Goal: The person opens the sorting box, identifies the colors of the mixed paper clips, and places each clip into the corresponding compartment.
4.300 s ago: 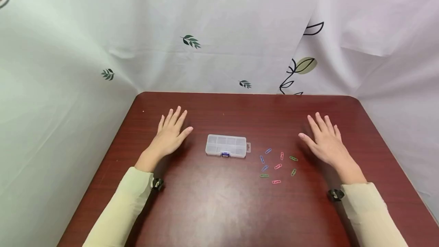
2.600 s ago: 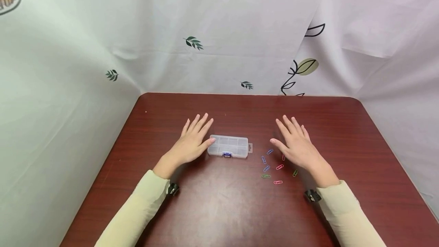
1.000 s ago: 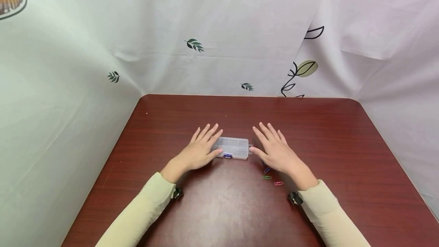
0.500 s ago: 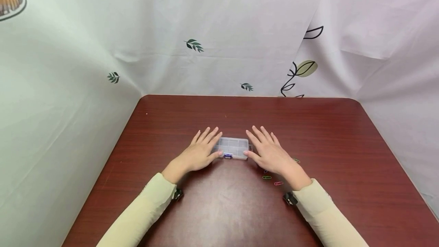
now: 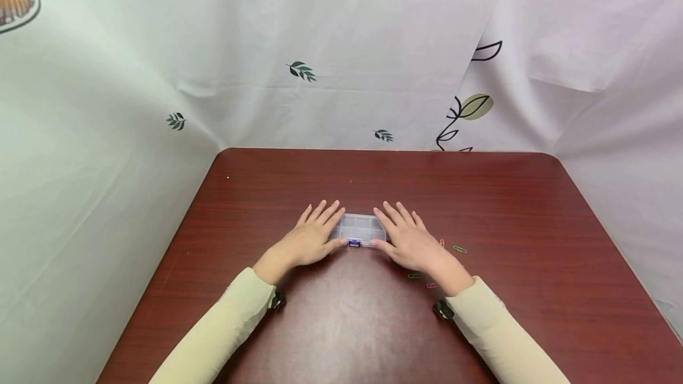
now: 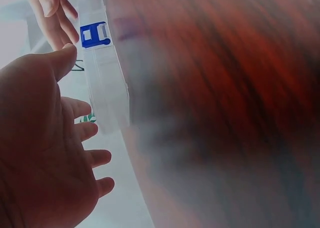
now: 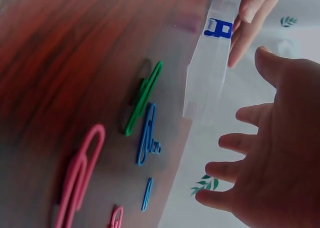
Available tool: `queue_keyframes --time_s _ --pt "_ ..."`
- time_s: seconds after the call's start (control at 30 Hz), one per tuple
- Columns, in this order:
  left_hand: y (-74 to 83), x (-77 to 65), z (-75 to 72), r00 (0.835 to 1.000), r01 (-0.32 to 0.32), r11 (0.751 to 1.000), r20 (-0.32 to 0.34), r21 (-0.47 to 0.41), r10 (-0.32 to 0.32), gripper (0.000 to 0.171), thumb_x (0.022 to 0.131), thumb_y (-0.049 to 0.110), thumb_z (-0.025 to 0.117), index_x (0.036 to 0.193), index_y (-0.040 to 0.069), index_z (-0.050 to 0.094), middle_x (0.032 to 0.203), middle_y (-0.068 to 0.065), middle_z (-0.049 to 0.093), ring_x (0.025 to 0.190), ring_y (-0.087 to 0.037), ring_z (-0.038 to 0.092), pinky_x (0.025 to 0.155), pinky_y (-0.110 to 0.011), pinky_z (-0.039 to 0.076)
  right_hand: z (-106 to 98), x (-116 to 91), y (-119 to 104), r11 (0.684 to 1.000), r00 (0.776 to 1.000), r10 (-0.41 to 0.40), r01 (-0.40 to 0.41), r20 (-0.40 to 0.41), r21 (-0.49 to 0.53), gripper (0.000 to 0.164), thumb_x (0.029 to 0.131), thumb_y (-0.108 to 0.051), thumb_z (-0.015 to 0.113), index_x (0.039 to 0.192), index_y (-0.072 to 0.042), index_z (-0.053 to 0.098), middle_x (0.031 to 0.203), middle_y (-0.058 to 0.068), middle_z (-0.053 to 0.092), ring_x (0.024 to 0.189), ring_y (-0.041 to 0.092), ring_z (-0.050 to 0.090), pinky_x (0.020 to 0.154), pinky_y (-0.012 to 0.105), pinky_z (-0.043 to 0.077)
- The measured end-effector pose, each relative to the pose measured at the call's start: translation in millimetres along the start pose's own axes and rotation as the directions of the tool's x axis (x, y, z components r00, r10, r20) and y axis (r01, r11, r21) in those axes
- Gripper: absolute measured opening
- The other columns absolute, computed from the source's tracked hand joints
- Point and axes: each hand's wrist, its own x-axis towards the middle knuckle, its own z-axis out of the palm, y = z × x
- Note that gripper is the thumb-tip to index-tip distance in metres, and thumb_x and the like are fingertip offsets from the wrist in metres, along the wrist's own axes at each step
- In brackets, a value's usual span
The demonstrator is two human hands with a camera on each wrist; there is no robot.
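A clear plastic compartment box (image 5: 363, 228), lid down, lies on the table with its blue latch (image 5: 354, 243) facing the person. Over its left end is my left hand (image 5: 305, 242), fingers spread and straight. My right hand (image 5: 412, 246) is spread the same way over the right end. Whether either hand touches the box I cannot tell. Several paper clips lie under and beside the right hand: in the right wrist view a green paper clip (image 7: 144, 98), a blue paper clip (image 7: 146, 135) and a pink paper clip (image 7: 80, 173) show. The right hand hides some clips from above.
The dark red wooden table (image 5: 341, 325) has rounded far corners. Pale patterned cloth (image 5: 341, 99) hangs behind it and along both sides. A green paper clip (image 5: 460, 249) lies to the right of the right hand. Each wrist wears a small black camera.
Both hands came inward from the sides toward the box. In the last second the right hand moved left over the box's right end, while the left stayed nearly still. The box has not moved.
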Motion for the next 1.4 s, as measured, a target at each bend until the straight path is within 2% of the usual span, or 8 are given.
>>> queue_keyframes --time_s 0.37,0.7,0.83,1.0,1.17,1.4 --pt "1.4 0.9 1.7 1.0 0.008 1.0 0.03 0.003 -0.008 0.076 0.103 0.056 0.046 0.163 0.013 0.022 0.169 -0.007 0.016 0.156 -0.036 0.011 0.128 -0.058 0.007 6 6 -6 1.0 0.996 0.021 -0.022 0.081 0.006 0.074 0.101 -0.052 0.054 0.16 -0.012 0.032 0.165 0.018 0.026 0.151 0.045 0.021 0.12 0.069 0.022" --pt "2.7 3.1 1.8 0.999 0.012 1.0 0.041 0.012 -0.012 0.082 0.101 0.057 0.05 0.163 0.011 0.021 0.169 -0.008 0.016 0.156 -0.033 0.012 0.128 -0.056 0.008 8 12 -12 1.0 0.991 0.016 -0.014 0.131 -0.016 0.074 0.101 -0.053 0.053 0.159 -0.012 0.032 0.166 0.017 0.024 0.152 0.045 0.02 0.121 0.067 0.022" --pt "2.8 5.6 0.8 0.999 0.002 1.0 0.046 0.024 -0.003 0.083 0.101 0.056 0.051 0.162 0.01 0.02 0.169 -0.009 0.016 0.156 -0.031 0.012 0.129 -0.054 0.009 7 14 -11 1.0 0.991 0.008 -0.006 0.134 -0.017 0.072 0.102 -0.049 0.055 0.158 -0.009 0.034 0.165 0.02 0.025 0.151 0.045 0.021 0.121 0.065 0.024" --pt "2.6 8.3 -1.6 0.998 -0.028 1.0 0.05 0.014 0.027 0.08 0.102 0.051 0.052 0.161 0.006 0.022 0.168 -0.012 0.017 0.156 -0.032 0.014 0.129 -0.053 0.012 6 17 -7 1.0 0.99 -0.011 0.012 0.143 -0.003 0.068 0.103 -0.042 0.055 0.156 -0.003 0.035 0.163 0.026 0.025 0.151 0.044 0.022 0.121 0.06 0.029" --pt "0.5 9.9 -3.7 0.997 -0.058 0.998 0.042 -0.011 0.058 0.077 0.103 0.047 0.053 0.16 0.003 0.026 0.167 -0.015 0.02 0.155 -0.035 0.016 0.128 -0.052 0.014 5 20 -6 0.999 0.986 -0.021 0.016 0.162 0.034 0.066 0.105 -0.038 0.053 0.157 -0.001 0.033 0.163 0.027 0.022 0.152 0.043 0.021 0.123 0.055 0.029" --pt "-8.4 14.6 -2.2 0.988 -0.153 0.987 0.008 -0.057 0.154 0.074 0.103 0.042 0.055 0.156 -0.003 0.03 0.163 -0.02 0.028 0.153 -0.036 0.022 0.127 -0.048 0.021 4 21 -6 0.997 0.984 -0.049 0.039 0.17 0.067 0.063 0.108 -0.032 0.049 0.156 0.005 0.03 0.163 0.028 0.021 0.152 0.043 0.018 0.125 0.053 0.025"
